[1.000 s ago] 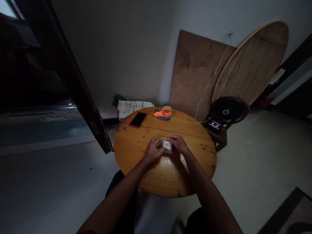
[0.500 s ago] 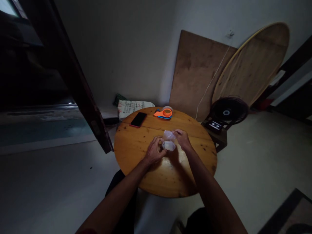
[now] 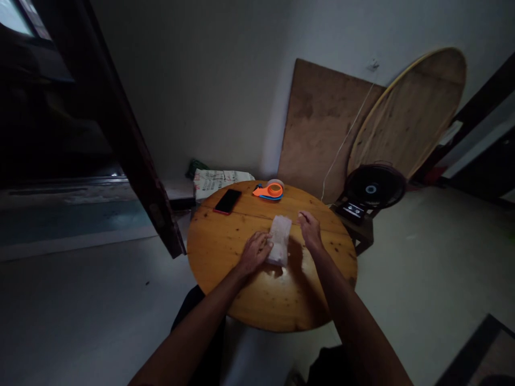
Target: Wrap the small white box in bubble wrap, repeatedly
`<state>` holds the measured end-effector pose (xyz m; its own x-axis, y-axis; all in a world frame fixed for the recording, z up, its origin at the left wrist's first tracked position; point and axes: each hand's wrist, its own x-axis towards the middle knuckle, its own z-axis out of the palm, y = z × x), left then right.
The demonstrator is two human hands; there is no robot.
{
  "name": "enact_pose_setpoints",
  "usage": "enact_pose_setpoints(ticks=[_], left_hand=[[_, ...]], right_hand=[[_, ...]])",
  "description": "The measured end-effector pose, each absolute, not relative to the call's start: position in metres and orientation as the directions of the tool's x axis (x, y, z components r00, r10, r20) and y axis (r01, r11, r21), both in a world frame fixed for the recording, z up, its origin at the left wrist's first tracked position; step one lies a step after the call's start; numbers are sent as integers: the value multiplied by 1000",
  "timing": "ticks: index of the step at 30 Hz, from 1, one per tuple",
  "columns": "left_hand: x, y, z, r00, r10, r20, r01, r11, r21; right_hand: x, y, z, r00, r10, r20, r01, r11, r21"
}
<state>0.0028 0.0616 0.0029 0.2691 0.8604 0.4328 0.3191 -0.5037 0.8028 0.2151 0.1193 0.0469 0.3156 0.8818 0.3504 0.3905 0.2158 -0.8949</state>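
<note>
A small clear plastic bag (image 3: pixel 279 240) with something white inside stands unrolled above the round wooden table (image 3: pixel 225 252). My left hand (image 3: pixel 255 252) grips its lower left edge, fingers curled. Just to the right of the bag's top, my right hand (image 3: pixel 309 227) hovers with fingers loosely curled; it appears apart from the bag. Both forearms reach in from the bottom of the view.
At the table's far side lie a dark phone with a red edge (image 3: pixel 227 201) and an orange and blue tape dispenser (image 3: pixel 269 190). A black fan (image 3: pixel 374 187) stands on a stool at the right. Boards (image 3: pixel 322 123) lean on the wall. A dark post (image 3: pixel 132 155) stands left.
The rolled-up bag between both hands has been unrolled to its full length. My right hand has pulled up and to the right, off the bag.
</note>
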Motion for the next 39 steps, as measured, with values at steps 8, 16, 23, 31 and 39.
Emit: enact_pose_setpoints(ticks=[8,16,23,31,39], left_hand=[[4,66,1,305,871,385,393,-483,782],[4,68,-4,341,878,336,499,-472,727],[6,66,0,294,905,308,524,-422,740],[3,64,4,283,893,348,452,-445,773],[6,69,-1,250,873,418,451,-487,748]], right_hand=[[176,81,55,83,975,206,879,25,-476],[171,90,56,90,986,137,971,-57,-230],[234,69,29,239,965,105,617,-67,-784],[227,71,19,262,934,241,648,15,-762],[219,81,10,359,898,255,688,-69,-722]])
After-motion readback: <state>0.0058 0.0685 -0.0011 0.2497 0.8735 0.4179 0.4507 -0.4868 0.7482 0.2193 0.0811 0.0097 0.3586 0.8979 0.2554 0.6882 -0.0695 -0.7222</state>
